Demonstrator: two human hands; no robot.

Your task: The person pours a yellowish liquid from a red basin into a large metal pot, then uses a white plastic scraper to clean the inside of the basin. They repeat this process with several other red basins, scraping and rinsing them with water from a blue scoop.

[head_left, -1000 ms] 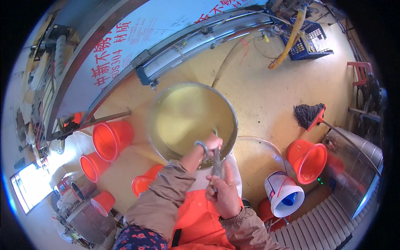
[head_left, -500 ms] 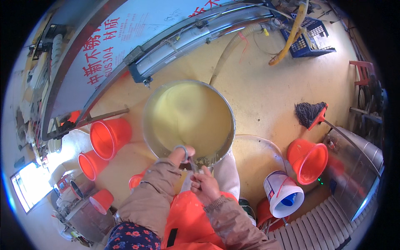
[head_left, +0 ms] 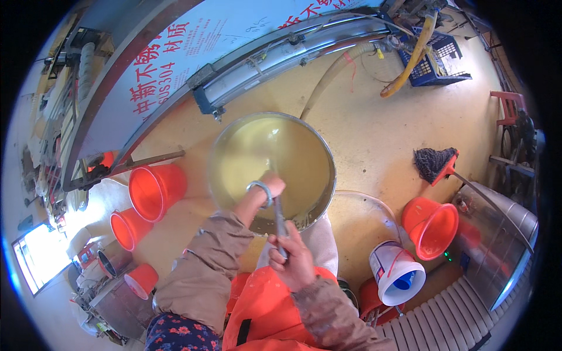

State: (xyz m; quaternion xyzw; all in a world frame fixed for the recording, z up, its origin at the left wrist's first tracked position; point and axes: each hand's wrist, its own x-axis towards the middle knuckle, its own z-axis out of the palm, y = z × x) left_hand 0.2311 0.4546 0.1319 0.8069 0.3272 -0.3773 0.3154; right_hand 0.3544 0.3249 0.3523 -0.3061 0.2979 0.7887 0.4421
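Note:
A large round steel vat [head_left: 329,167] of pale yellow liquid [head_left: 243,152] stands in front of me. Both hands are closed on a long metal stirring tool [head_left: 278,213], whose far end goes down into the liquid. My left hand [head_left: 271,186], with a bracelet at the wrist, grips the shaft over the vat. Lower down, just outside the near rim, my right hand [head_left: 291,257] holds the tool's near end. My orange apron [head_left: 257,310] shows below.
Red buckets [head_left: 155,193] stand left and right, with a white bucket [head_left: 386,272] at lower right. A mop [head_left: 433,167] leans near a steel cylinder [head_left: 497,216]. Beyond are a blue crate [head_left: 439,67], hoses [head_left: 328,82], a red stool [head_left: 506,105] and a metal-framed panel [head_left: 175,64].
My left hand swung left and toward me, then moved forward over the liquid again with the tool. My right hand shifted slightly, still gripping it.

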